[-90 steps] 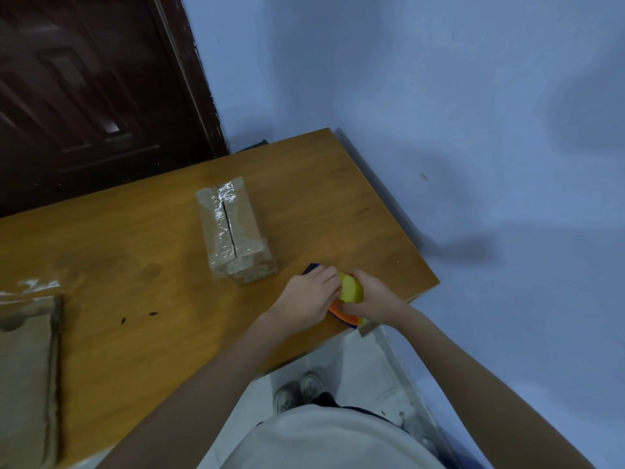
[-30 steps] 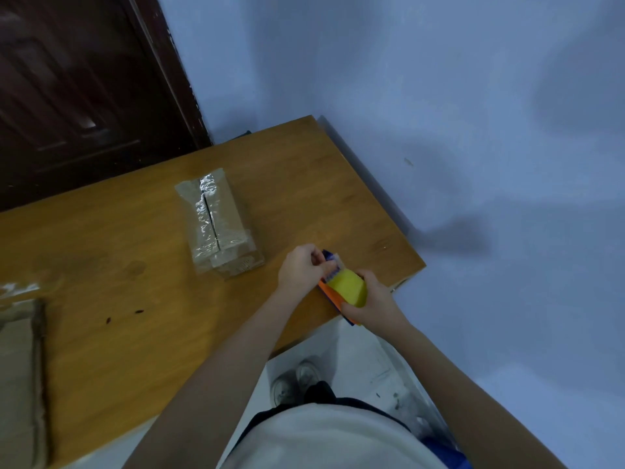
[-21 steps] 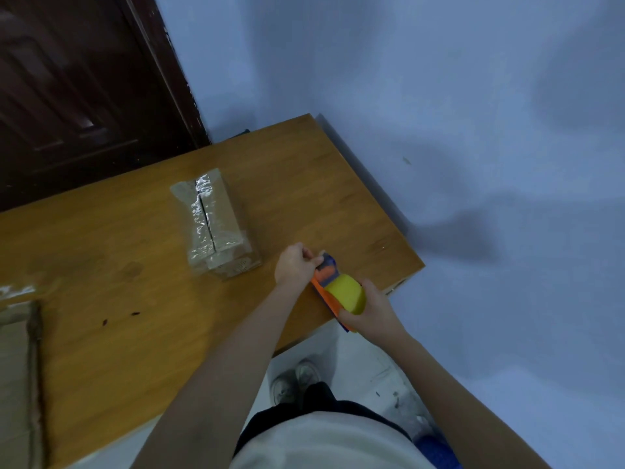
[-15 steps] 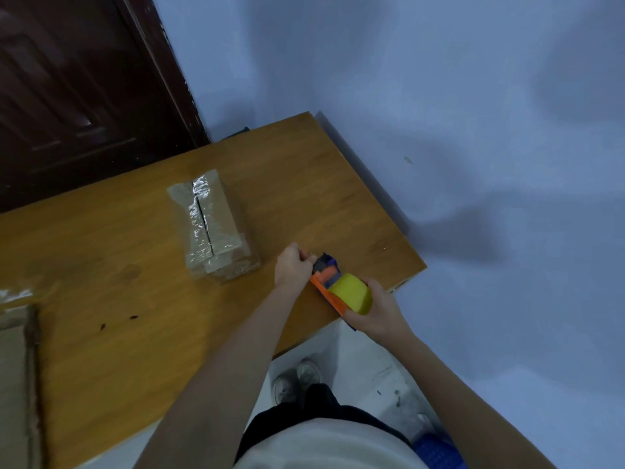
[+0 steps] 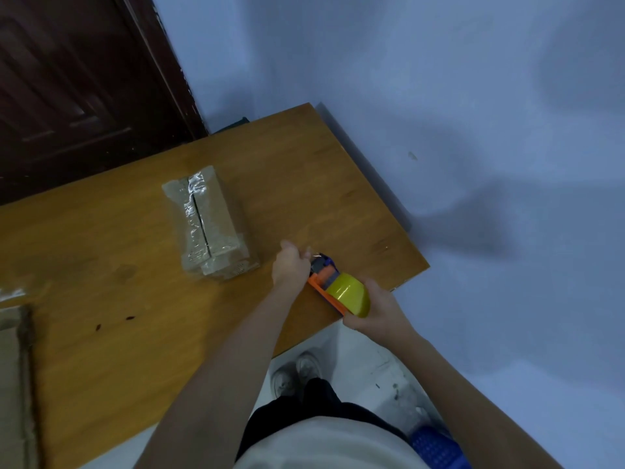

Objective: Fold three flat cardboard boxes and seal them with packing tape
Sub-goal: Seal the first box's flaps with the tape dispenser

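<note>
- One taped cardboard box (image 5: 208, 225) closed, clear tape glinting along its top seam, standing mid-table, left of both hands and apart from them.
- One flat cardboard piece (image 5: 13, 367) at the left edge of the table, cut off by the frame.
- One tape dispenser (image 5: 334, 286), orange body, yellow roll, at the table's near right edge.
- Right hand (image 5: 378, 309) wraps the dispenser from behind, fingers curled round the roll end.
- Left hand (image 5: 291, 265) fingers curled, pinching at the dispenser's front end; a thin glint of tape shows there, the grip itself mostly hidden.
- One wooden table (image 5: 118, 299), brown, a few dark specks.
- Room: pale blue wall (image 5: 473, 96) far and right, dark wooden door (image 5: 77, 79) far left, light floor (image 5: 365, 363) with two shoes (image 5: 297, 374).
</note>
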The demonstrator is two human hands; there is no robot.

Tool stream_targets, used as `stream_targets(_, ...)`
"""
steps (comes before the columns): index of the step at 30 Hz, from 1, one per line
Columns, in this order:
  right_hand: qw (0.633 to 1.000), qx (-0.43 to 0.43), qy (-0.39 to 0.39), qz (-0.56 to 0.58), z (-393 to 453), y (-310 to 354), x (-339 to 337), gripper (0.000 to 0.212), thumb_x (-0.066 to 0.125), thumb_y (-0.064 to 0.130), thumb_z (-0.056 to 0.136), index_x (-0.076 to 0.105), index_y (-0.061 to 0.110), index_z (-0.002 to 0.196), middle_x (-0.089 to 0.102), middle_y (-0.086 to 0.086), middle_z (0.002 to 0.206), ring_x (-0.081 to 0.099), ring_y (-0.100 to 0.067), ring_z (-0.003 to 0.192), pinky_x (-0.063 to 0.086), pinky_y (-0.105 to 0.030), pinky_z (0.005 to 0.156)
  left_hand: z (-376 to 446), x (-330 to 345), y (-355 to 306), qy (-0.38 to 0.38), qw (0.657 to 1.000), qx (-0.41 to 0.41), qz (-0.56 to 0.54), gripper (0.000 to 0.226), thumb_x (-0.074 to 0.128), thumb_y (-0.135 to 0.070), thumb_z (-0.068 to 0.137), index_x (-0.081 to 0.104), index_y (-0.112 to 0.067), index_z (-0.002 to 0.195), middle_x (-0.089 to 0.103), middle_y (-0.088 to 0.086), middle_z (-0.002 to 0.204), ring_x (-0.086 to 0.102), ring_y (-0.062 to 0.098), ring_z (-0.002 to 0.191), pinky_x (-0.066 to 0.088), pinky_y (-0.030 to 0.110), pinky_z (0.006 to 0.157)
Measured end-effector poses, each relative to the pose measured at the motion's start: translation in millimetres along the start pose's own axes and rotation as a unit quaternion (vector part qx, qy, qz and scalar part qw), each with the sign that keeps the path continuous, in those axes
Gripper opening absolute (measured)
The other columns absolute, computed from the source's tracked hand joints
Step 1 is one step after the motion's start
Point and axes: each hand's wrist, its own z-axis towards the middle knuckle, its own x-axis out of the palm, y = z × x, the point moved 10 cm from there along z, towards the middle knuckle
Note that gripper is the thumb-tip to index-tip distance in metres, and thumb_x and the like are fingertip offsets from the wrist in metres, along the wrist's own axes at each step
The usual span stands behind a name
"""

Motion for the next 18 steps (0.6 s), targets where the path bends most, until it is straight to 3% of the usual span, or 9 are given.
stream_targets(3, 0.999, 0.013, -0.013, 0.034, 1, -7, 0, 0.059, 0.076, 0.027, 0.071, 0.048, 0.023, 0.123, 0.063, 0.005, 0.092, 0.062, -0.008, 0.078, 0.055, -0.035, 0.065, 5, 4, 1, 0.009, 1.000, -0.014, -0.005, 0.036, 0.053, -0.029, 0.096, 0.044, -0.001, 0.115, 0.061, 0.017, 0.110, 0.059, 0.033, 0.103, 0.050, 0.041, 0.080)
stream_targets(6, 0.998, 0.016, -0.029, 0.045, 2, -10, -5, 0.057, 0.079, 0.025, 0.072, 0.050, 0.024, 0.121, 0.064, 0.008, 0.090, 0.062, -0.003, 0.076, 0.054, -0.026, 0.060, 9, 13, 17, 0.046, 0.986, -0.112, -0.115, 0.037, 0.059, -0.025, 0.093, 0.047, -0.001, 0.119, 0.059, 0.016, 0.112, 0.058, 0.030, 0.103, 0.052, 0.040, 0.082)
stream_targets(9, 0.999, 0.023, -0.024, 0.038, 2, -11, -9, 0.058, 0.078, 0.024, 0.069, 0.048, 0.029, 0.118, 0.060, 0.012, 0.091, 0.058, 0.005, 0.076, 0.046, -0.014, 0.055, 1, 30, 25, 0.101, 0.905, -0.244, -0.333, 0.009, 0.055, -0.003, 0.087, 0.059, -0.003, 0.094, 0.058, 0.015, 0.102, 0.056, 0.025, 0.087, 0.046, 0.036, 0.067)
stream_targets(11, 0.999, 0.026, -0.017, 0.033, 3, -12, -9, 0.058, 0.077, 0.020, 0.069, 0.048, 0.027, 0.118, 0.059, 0.011, 0.089, 0.057, 0.006, 0.072, 0.043, -0.012, 0.052, -3, 31, 23, 0.109, 0.883, -0.281, -0.360, 0.007, 0.051, -0.002, 0.087, 0.056, -0.005, 0.084, 0.053, 0.010, 0.091, 0.047, 0.019, 0.071, 0.040, 0.031, 0.059)
stream_targets(14, 0.999, 0.025, -0.018, 0.036, 6, -11, -10, 0.056, 0.075, 0.018, 0.067, 0.050, 0.025, 0.116, 0.060, 0.009, 0.086, 0.057, 0.004, 0.067, 0.042, -0.012, 0.052, -8, 30, 16, 0.119, 0.862, -0.309, -0.383, 0.015, 0.048, -0.005, 0.091, 0.049, -0.004, 0.076, 0.051, 0.010, 0.086, 0.043, 0.018, 0.062, 0.037, 0.029, 0.053)
stream_targets(18, 0.998, 0.013, -0.023, 0.049, 10, -2, -14, 0.052, 0.072, 0.026, 0.062, 0.048, 0.045, 0.104, 0.061, 0.008, 0.086, 0.058, -0.001, 0.068, 0.045, -0.015, 0.051, -11, 27, 6, 0.142, 0.871, -0.313, -0.352, 0.022, 0.051, -0.017, 0.094, 0.047, -0.006, 0.074, 0.046, 0.009, 0.075, 0.045, 0.019, 0.063, 0.043, 0.029, 0.070)
